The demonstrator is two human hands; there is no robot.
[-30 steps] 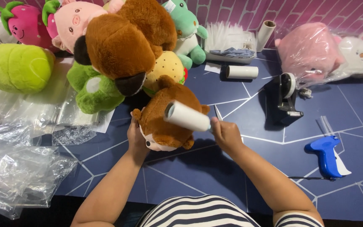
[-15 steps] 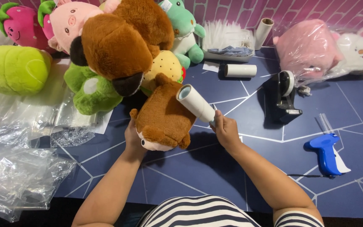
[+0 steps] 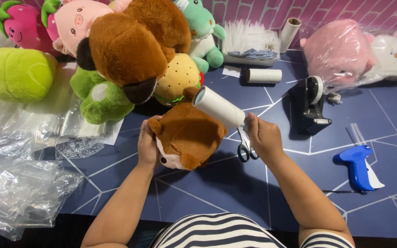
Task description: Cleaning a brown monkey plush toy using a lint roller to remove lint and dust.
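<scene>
A small brown plush animal (image 3: 187,135) with a white muzzle lies tilted on the dark blue table (image 3: 235,193). My left hand (image 3: 147,146) grips its left side. My right hand (image 3: 262,135) holds a white lint roller (image 3: 219,107) by the handle, with the roll resting on the plush's upper right. Black-handled scissors (image 3: 244,146) lie on the table just under my right hand.
A pile of plush toys (image 3: 129,50) fills the back left, with a green one (image 3: 17,73) beside it. Clear plastic bags (image 3: 19,183) cover the left. A spare roll (image 3: 263,75), a tape dispenser (image 3: 315,103), bagged plush (image 3: 341,53) and a blue tagging gun (image 3: 357,165) stand at the right.
The brown plush has been turned in my left hand, its face now lower. The lint roller has moved up and right across it, and the scissors beneath have come into view.
</scene>
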